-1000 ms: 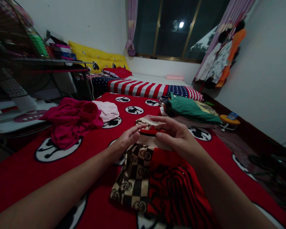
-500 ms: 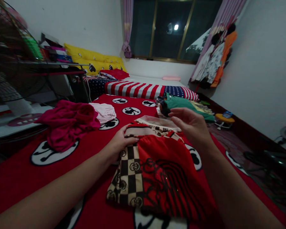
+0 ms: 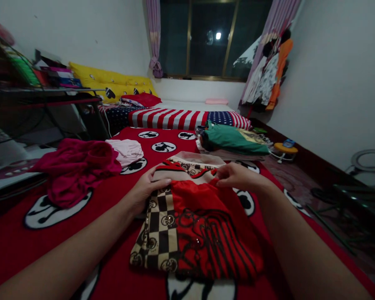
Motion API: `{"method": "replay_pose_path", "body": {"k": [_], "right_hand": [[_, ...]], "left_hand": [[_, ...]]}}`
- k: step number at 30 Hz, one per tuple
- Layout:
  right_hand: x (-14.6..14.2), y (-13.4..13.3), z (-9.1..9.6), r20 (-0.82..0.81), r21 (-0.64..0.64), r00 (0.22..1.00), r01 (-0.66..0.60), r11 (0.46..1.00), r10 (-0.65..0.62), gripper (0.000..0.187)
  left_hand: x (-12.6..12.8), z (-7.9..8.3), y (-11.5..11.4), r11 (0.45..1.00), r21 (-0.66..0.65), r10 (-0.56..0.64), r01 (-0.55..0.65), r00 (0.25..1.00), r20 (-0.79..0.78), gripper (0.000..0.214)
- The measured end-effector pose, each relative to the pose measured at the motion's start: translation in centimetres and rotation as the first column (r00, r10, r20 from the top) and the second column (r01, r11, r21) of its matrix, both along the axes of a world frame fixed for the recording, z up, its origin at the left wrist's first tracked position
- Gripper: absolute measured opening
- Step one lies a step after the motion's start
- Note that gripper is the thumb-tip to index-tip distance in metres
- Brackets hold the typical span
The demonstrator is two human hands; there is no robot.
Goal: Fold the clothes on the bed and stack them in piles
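A red garment (image 3: 203, 225), likely a top, with a black-and-beige checkered side panel and dark line print lies folded on the red blanket (image 3: 118, 250). My left hand (image 3: 148, 187) grips its upper left edge, thumb on top and fingers beneath. At the upper right of the neckline, my right hand (image 3: 236, 177) pinches the fabric between thumb and fingers. Pale sheer cloth shows beyond the collar, between the hands.
A crumpled magenta garment (image 3: 78, 166) and a pale pink cloth (image 3: 125, 152) lie to the left. Folded clothes with a green shirt (image 3: 234, 139) on top sit beyond my right hand. A small stool (image 3: 286, 149) stands at right, a cluttered desk (image 3: 43, 89) at left.
My right hand has come down from above the garment and now pinches its neckline. The left hand keeps its hold. The camera view has shifted slightly right.
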State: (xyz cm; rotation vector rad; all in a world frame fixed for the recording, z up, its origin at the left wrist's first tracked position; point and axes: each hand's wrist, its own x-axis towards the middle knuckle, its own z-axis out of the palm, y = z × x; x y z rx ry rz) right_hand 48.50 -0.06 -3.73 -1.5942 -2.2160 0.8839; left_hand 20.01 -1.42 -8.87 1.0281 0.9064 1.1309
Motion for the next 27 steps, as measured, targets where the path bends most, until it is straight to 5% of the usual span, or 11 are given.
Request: {"method": "replay_pose_path", "body": {"k": [4,9,12,14,17,21,25,27], "right_hand": [[0.2,-0.2,-0.2,-0.319,-0.112,0.946,-0.103,0.988,0.062,0.019],[-0.6,-0.4,-0.3,-0.032,0.015,0.992,-0.122,0.992,0.123,0.018],[-1.9,-1.4,0.7,-0.069,0.108,0.990,-0.113,0.988,0.121,0.013],[-2.5,-2.4,1.7,-0.225,0.061,0.949,-0.214,0.975,0.222,0.015],[-2.4,-3.5,3.0,-0.356,-0.113,0.870,-0.402,0.909,0.340,0.025],[-1.1,-3.9,2.5,-0.330,-0.160,0.895,-0.366,0.917,0.300,0.037],[-0.4,-5.2,0.8,-0.280,-0.111,0.929,-0.281,0.953,0.241,0.054],[-0.3,-6.3,0.1,-0.303,-0.038,0.930,-0.232,0.972,0.210,0.043]], "left_hand": [[-0.1,0.1,-0.5,0.995,0.007,-0.102,0.102,0.994,-0.027,0.057],[-0.5,0.1,-1.0,0.975,-0.006,-0.220,0.220,0.973,-0.070,0.052],[-1.3,0.5,-1.1,0.929,0.023,-0.360,0.369,0.917,-0.171,0.052],[-1.9,1.0,-1.2,0.854,0.013,-0.493,0.521,0.816,-0.301,0.044],[-2.3,2.0,-1.5,0.672,0.017,-0.642,0.741,0.594,-0.486,0.022],[-1.5,3.0,-1.9,0.409,0.143,-0.681,0.901,0.406,-0.610,0.009],[-0.6,3.4,-2.5,0.286,0.163,-0.662,0.944,0.318,-0.679,0.021],[-0.4,3.6,-2.8,0.260,0.145,-0.646,0.955,0.284,-0.708,0.030]]}}
